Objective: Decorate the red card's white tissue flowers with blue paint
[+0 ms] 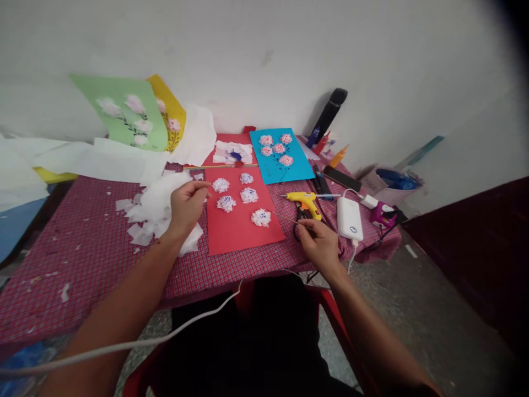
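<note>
A red sheet of paper (231,234) lies on the table with several white tissue flowers dabbed with purple. My left hand (188,205) is over its left edge, thumb and fingers drawn together, the tips close to the upper left flower (220,185). Whether anything is between those fingertips I cannot make out. In my right hand (318,240) is a thin stick (285,216), pinched near its end. Its far tip reaches the lower right flower (261,218). Left of the sheet is a pile of white tissue pieces (159,198).
A yellow glue gun (303,199), scissors (298,226) and a white power bank (349,219) lie to the right. Behind are a blue flower card (268,171), a purple-stained tissue (225,151), paint tubes (339,156) and a black bottle (330,113). A white cable (165,337) crosses in front.
</note>
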Available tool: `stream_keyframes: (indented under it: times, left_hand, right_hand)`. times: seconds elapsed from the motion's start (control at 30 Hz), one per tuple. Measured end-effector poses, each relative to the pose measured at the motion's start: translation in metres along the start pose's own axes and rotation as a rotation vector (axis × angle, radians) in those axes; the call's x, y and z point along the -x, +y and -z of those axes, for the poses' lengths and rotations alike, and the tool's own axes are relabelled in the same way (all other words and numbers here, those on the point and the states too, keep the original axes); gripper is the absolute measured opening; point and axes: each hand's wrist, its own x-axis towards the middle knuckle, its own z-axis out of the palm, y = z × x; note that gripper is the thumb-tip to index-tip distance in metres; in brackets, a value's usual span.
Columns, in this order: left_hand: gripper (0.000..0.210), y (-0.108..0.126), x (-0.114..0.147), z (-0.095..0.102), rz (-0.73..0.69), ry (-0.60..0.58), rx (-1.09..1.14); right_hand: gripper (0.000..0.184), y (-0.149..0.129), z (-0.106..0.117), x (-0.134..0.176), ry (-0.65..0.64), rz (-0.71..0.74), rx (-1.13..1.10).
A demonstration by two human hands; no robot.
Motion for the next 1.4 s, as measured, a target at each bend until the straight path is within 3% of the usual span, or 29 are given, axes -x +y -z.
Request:
stream_keyframes:
  times: [0.3,0.9,1.4]
  left_hand:
    - [0.02,0.0,0.0,0.0,-0.01,-0.002,0.013]
    - [0.019,0.001,0.0,0.0,-0.019,-0.009,0.01]
    - [0.019,-0.001,0.0,0.0,-0.018,-0.009,0.005]
  right_hand:
    - [0.015,-0.01,-0.002,-0.015,-0.022,0.17,0.082]
    - [0.011,-0.005,0.006,0.014,0.033,0.111,0.097]
    - [0.012,-0.006,0.002,0.014,0.059,0.109,0.092]
